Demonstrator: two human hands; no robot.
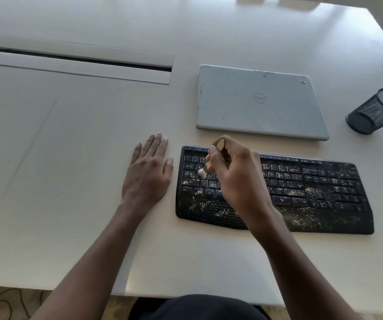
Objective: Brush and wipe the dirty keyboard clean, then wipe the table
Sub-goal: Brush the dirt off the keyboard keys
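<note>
A black keyboard (319, 192) lies on the white table (70, 158), speckled with pale crumbs over its keys and palm rest. My right hand (234, 172) grips a small wooden-handled brush (209, 161) above the keyboard's left end. The brush's pale bristles touch the keys near the caps lock row. My left hand (149, 172) rests flat on the table, fingers straight, just left of the keyboard and not touching it. No cloth is in view.
A closed silver laptop (259, 100) lies just behind the keyboard. A black mesh pen cup (375, 112) lies on its side at the right edge. A long cable slot (79, 58) runs across the table at the far left. The table's near edge is close to my body.
</note>
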